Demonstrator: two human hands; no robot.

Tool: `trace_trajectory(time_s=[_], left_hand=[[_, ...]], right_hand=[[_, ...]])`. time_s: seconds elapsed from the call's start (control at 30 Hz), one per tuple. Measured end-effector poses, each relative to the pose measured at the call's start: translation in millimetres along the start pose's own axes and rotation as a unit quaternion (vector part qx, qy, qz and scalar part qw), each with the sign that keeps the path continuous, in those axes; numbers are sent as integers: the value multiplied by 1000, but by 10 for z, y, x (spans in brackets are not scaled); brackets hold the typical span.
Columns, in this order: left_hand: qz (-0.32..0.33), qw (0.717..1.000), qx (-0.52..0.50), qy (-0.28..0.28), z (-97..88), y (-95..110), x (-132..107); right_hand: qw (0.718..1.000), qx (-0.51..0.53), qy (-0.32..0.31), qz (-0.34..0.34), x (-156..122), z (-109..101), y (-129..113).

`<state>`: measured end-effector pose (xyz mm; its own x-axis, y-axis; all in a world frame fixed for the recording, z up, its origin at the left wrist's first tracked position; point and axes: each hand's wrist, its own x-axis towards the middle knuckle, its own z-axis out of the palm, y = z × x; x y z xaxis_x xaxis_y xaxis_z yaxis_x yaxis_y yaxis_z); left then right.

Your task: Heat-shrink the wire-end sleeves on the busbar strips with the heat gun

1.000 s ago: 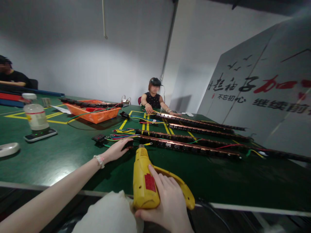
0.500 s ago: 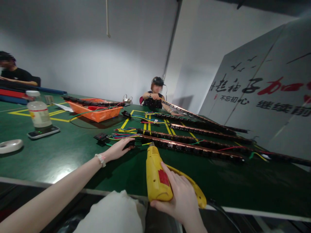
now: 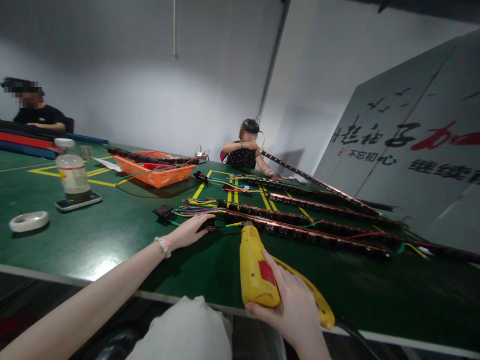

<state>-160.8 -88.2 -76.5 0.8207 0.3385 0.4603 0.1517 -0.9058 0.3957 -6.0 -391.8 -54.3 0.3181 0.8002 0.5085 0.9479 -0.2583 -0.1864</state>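
Note:
My right hand (image 3: 294, 302) is wrapped round a yellow heat gun (image 3: 258, 275) with a red label. The gun's nozzle points away from me, close to a short green-and-yellow wire (image 3: 234, 225) with a metal end. My left hand (image 3: 190, 232) has its fingers closed over a small black block (image 3: 208, 224), which it partly hides; the wire comes out from that side. Just beyond lies a long black strip with a copper-coloured bar (image 3: 300, 232). Several coloured wires (image 3: 198, 210) fan out from the strips' left ends, near a black connector (image 3: 164, 212).
More strips lie across the green table (image 3: 123, 240). Toward the back left is an orange basket (image 3: 161, 176). A bottle (image 3: 73, 175) stands by a phone (image 3: 78, 201), near a white ring-shaped object (image 3: 29, 221). Opposite, a co-worker (image 3: 245, 150) holds a strip; another person (image 3: 41, 112) sits far left.
The whole view has shifted slightly, so things appear farther right. My hands keep the same holds, and the gun's nozzle stays by the wire. The co-worker opposite has moved their hands a little.

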Motion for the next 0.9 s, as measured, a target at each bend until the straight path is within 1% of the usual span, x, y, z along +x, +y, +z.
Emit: trace_trajectory(time_s=[0.13,0.27,0.37,0.53,0.63,0.73,0.9], left_hand=[[-2,1000,-1,8,6,8,8],[-8,1000,10,5,12,33,21],[-6,1000,10,11,21,42,32],[2,1000,17,19,46,18,45],[7,1000,14,26,59,-6,51],[13,999,3,30,67,-25,53],[8,1000,-11,22,64,-37,45]], right_hand=[[1000,-18,17,3,-32,26,-32],[1000,-11,12,4,-48,35,-120],[1000,12,-16,-2,-38,31,-222],[994,54,-96,-11,-12,-9,-421],[991,68,-116,-24,-2,-35,-504],[990,74,-116,-33,3,-33,-527],[990,69,-108,-52,6,-2,-471]])
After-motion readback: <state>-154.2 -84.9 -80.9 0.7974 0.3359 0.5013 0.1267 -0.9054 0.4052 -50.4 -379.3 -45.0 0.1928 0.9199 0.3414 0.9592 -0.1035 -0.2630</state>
